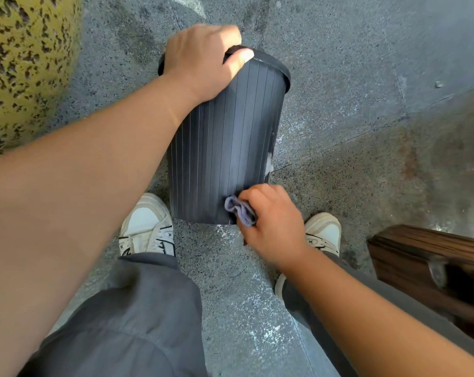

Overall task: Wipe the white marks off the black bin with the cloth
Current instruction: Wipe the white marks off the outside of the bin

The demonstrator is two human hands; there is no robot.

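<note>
A black ribbed bin [225,137] stands tilted away from me on the stone floor between my feet. My left hand [203,61] grips its far rim, fingers curled over the edge. My right hand [271,224] presses a small bunched grey-purple cloth [240,209] against the bin's lower right side, near the base. White marks [270,161] smear the bin's right edge, above the cloth. The bin's inside is hidden.
A yellow speckled rounded object [26,63] fills the upper left. A dark wooden box [434,268] sits at the right. My white sneakers [148,224] flank the bin's base. Grey speckled stone floor [353,77] with whitish dust lies all around.
</note>
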